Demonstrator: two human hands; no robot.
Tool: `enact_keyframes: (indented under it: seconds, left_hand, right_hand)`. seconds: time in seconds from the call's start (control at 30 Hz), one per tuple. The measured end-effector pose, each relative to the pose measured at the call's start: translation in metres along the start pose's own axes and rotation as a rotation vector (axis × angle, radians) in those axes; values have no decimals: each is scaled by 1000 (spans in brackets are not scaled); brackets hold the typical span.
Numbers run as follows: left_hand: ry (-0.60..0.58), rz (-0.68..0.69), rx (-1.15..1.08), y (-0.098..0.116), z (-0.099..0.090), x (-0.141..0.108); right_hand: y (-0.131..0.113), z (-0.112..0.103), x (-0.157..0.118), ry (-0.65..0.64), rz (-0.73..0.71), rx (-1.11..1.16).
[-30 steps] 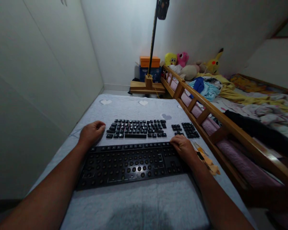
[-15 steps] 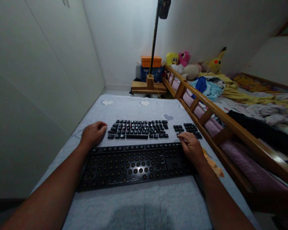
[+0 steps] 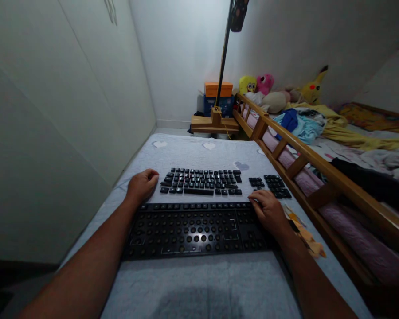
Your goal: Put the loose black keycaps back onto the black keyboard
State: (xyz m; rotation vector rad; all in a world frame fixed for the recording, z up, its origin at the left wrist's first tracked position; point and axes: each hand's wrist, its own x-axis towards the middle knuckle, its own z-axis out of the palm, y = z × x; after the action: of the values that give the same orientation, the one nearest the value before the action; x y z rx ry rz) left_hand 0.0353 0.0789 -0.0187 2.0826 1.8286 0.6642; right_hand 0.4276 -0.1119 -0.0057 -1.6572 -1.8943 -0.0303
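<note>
A black keyboard base (image 3: 189,235) with its key caps off lies on the grey-blue bedspread, rows of round key domes showing. My left hand (image 3: 142,186) rests at its upper left corner, fingers curled together. Whatever those fingers hold, if anything, is hidden. Over the upper right end of the base is my right hand (image 3: 268,207), thumb and fingertips drawn close. I cannot make out anything between them. Beyond the base, loose black key caps (image 3: 199,180) lie in keyboard order, with a long space bar (image 3: 198,192) in front. Number-pad key caps (image 3: 275,185) sit farther right.
An orange-yellow item (image 3: 310,243) lies beside my right forearm. A wooden bed rail (image 3: 295,153) runs along the right, with bedding and plush toys (image 3: 275,101) behind. A white cupboard (image 3: 96,102) borders the left. A lamp stand on a wooden base (image 3: 216,122) stands at the far end.
The keyboard base has turned slightly and lies straighter, its right end nearer to me. My right hand has drawn back a little from the number-pad key caps. The whole view has shifted.
</note>
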Motion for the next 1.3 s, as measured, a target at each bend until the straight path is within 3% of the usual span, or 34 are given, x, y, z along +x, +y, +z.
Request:
enact_keyframes:
  seconds: [0.57, 0.7, 0.87, 1.07, 1.3]
  left_hand:
    - [1, -14, -33, 0, 3, 1]
    - [-54, -19, -98, -2, 6, 15]
    - [-111, 48, -163, 10, 9, 40]
    - [-197, 132, -110, 28, 7, 64]
    - [-316, 134, -9, 37, 11, 80]
  right_hand:
    - [11, 0, 0, 33, -14, -21]
    - [13, -2, 0, 32, -24, -44]
    - [17, -2, -1, 41, -25, -58]
    - [20, 0, -3, 69, -15, -60]
    - [22, -2, -4, 63, -21, -55]
